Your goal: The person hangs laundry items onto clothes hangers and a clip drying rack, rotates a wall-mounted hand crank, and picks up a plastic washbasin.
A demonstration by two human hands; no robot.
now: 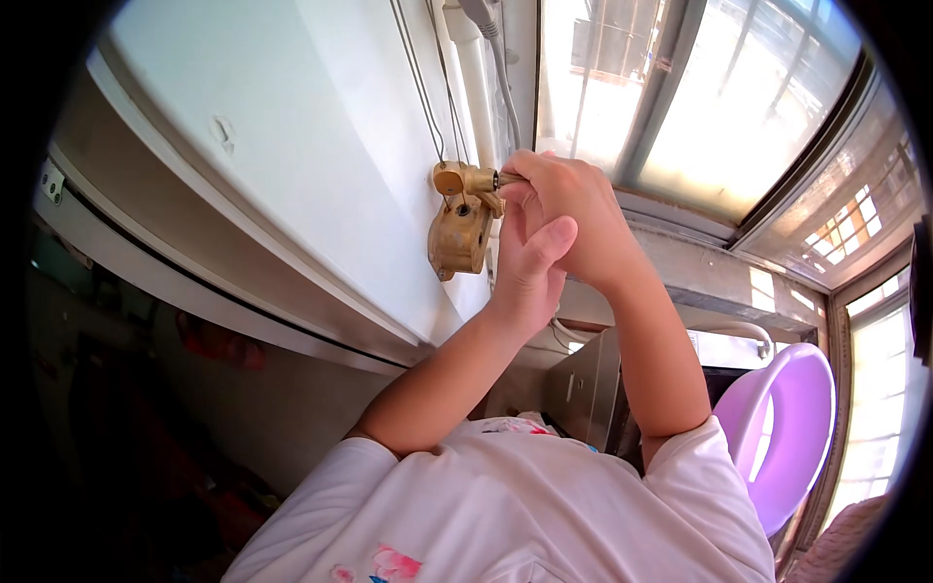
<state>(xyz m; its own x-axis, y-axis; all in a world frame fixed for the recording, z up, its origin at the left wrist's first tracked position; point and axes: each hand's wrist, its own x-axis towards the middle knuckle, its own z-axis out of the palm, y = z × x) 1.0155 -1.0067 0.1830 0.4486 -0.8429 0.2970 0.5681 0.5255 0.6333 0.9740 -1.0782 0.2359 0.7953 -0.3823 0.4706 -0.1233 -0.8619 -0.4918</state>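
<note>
A gold-coloured metal hand crank (462,238) is fixed to the white wall, with thin wires running up from its top. My right hand (573,209) is closed around the crank's handle (510,179), at the right end of its upper part. Just below, my left hand (528,272) lies against my right hand, close beside the crank body. The left thumb shows, stretched out toward my right palm. Its other fingers are mostly hidden behind my right hand, so what they touch cannot be made out.
A white wall panel (282,126) fills the left side. White pipes (476,97) run upward beside the crank. Barred windows (739,126) are at the upper right, above a ledge (680,248). A purple basin (777,428) leans at the right, next to a grey cabinet (586,384).
</note>
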